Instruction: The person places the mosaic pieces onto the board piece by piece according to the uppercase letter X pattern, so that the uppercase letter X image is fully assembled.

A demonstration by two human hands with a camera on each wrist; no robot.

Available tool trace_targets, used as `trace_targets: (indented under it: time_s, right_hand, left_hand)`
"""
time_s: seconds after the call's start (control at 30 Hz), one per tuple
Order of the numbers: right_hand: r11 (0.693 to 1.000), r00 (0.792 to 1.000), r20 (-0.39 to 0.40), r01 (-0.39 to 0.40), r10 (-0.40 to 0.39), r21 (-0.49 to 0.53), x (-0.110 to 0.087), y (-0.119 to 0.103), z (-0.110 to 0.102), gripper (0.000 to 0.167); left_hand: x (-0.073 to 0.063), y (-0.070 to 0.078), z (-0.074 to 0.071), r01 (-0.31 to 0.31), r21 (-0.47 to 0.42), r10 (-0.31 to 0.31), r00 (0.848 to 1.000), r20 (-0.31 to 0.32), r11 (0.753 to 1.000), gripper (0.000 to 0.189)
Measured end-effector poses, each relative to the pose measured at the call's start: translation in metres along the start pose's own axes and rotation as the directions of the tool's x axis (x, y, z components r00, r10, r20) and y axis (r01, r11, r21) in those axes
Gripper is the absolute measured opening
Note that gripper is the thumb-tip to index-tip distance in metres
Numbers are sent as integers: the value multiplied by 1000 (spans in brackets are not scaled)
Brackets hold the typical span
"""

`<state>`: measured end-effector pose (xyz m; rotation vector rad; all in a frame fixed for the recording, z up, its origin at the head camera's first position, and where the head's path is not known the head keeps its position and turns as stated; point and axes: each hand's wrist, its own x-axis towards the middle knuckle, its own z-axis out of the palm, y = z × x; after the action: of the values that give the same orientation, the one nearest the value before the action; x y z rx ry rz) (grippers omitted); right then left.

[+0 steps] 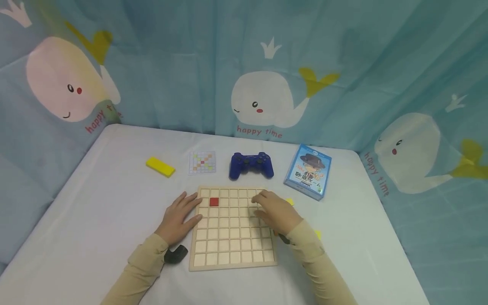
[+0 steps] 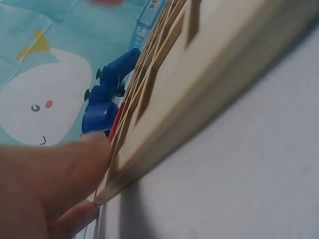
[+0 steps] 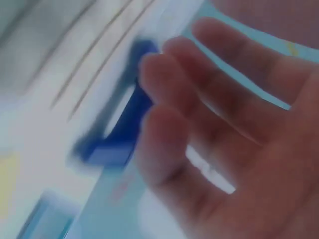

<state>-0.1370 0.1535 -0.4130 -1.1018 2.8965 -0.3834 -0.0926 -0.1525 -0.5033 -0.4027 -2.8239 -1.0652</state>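
Note:
A wooden grid board (image 1: 233, 269) lies on the white table, with one red square tile (image 1: 214, 202) in a cell near its far left corner. My left hand (image 1: 176, 220) rests at the board's left edge, its fingertips on the frame. Over the board's right side hovers my right hand (image 1: 277, 212), fingers loosely bent. Seen blurred from the right wrist, the fingers (image 3: 167, 144) show nothing between them. Yellow tiles (image 1: 318, 234) peek out beyond the right hand and sleeve, which partly hide them, and a bit of orange shows beneath the wrist.
Behind the board lie a yellow bar-shaped stack (image 1: 160, 167), a card with a coloured grid pattern (image 1: 202, 162), a blue game controller (image 1: 251, 164) and a blue box with a cartoon figure (image 1: 309, 171). A whale-print curtain (image 1: 183, 84) surrounds the table's far side.

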Motion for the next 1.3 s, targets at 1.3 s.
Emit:
trace_targets:
  time_s: [1.3]
  right_hand:
    - [931, 933, -1, -358, 359, 65, -115, 59, 25, 32]
  left_hand:
    - [-9, 5, 6, 10, 18, -8, 995, -97, 1000, 47]
